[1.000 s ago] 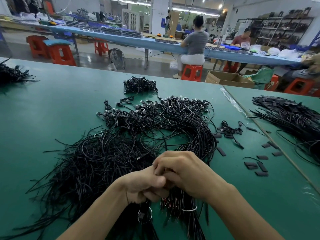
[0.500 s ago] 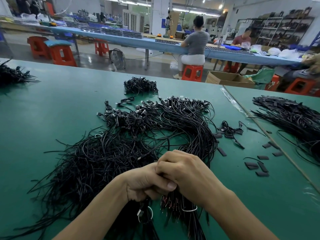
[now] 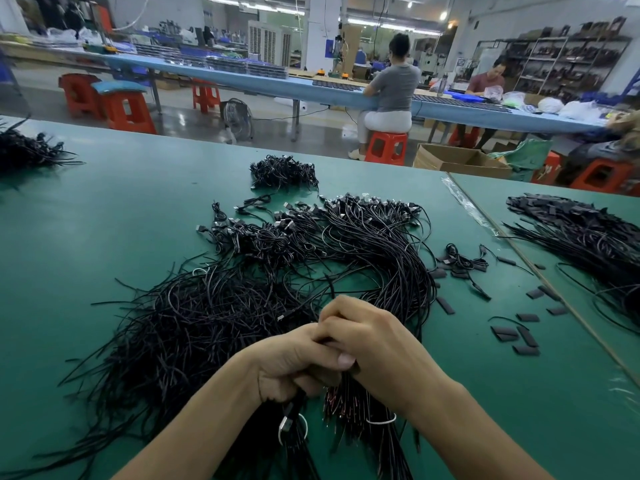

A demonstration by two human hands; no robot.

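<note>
Your green table (image 3: 104,237) carries the big heap of black cables (image 3: 225,323), spread across its middle. Right of the heap, past the table seam, lies a second cable pile (image 3: 581,237). At the heap's near edge your left hand (image 3: 294,365) and right hand (image 3: 377,344) are pressed together, fingers curled. Both pinch one black cable (image 3: 331,287), which rises from your knuckles and runs back into the heap; your fingers hide the exact hold. Under your right wrist, on the heap's near side, sits a banded bundle (image 3: 349,407). Beyond the heap rests a small coil bundle (image 3: 282,173). Short black sleeve pieces (image 3: 512,336) lie scattered to the heap's right.
</note>
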